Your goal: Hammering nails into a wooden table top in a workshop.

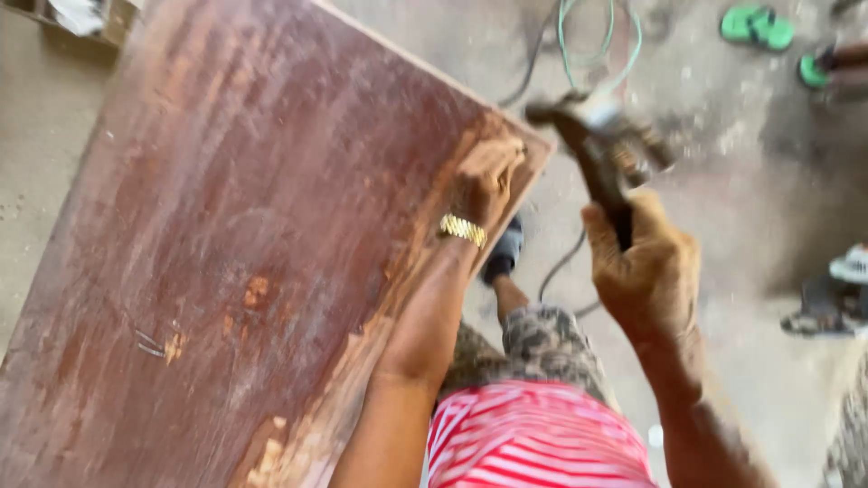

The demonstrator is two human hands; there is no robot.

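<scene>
A large reddish-brown wooden board [226, 235] fills the left of the head view, worn and chipped along its right edge. My left hand [488, 176] rests near the board's far right corner, fingers curled on the wood, a gold watch band on the wrist. My right hand [646, 267] is raised to the right of the board, gripping the handle of a hammer [601, 136]. The hammer's head is blurred, up near the board's corner. A small bent nail or staple [149, 345] lies on the board at lower left.
Concrete floor all around. Green and dark cables [588, 45] lie on the floor at the top. Green sandals [758, 25] lie at top right, another person's sandalled feet [827, 303] at the right edge. My red-striped shirt and patterned shorts show below.
</scene>
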